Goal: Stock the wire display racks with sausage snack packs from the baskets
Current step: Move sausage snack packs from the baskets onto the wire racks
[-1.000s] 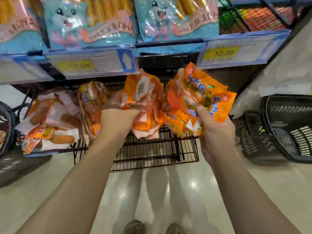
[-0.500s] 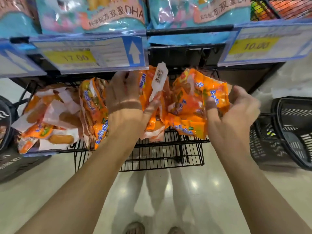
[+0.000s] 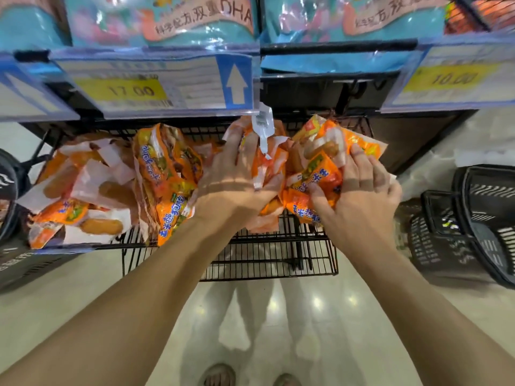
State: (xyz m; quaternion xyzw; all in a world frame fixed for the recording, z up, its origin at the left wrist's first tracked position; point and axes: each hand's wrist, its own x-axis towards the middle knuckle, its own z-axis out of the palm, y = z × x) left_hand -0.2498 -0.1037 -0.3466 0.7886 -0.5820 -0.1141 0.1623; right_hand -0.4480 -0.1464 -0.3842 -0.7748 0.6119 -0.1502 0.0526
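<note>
At the far left edge a dark basket [image 3: 8, 196] shows only in part. Next to it, flat packs [image 3: 83, 190] of sausage lie heaped on the left end of the black wire rack [image 3: 278, 257], clear film and orange print up. Just right of them stand upright packs [image 3: 164, 176], orange with blue characters too distorted to read.

Above, a price label [image 3: 131, 90] reads "17.00" on yellow, with a white up-arrow on blue at its right end. Over it sit blue bags [image 3: 195, 20] printed "DHA" after a line of Chinese characters.

In the rack's middle, the left hand [image 3: 234, 185] has its fingers clenched round the left bundle [image 3: 267, 168] of orange packs; a white tag [image 3: 263, 121] with a barcode (unreadable) sticks up behind it. Touching that bundle, the right bundle [image 3: 320, 168] is grasped by the right hand [image 3: 362, 196], fingers over the top, thumb under.

A second price label [image 3: 451, 78] reads "10.00". Black baskets [image 3: 473, 218] sit on the floor [image 3: 83, 302] at right.
</note>
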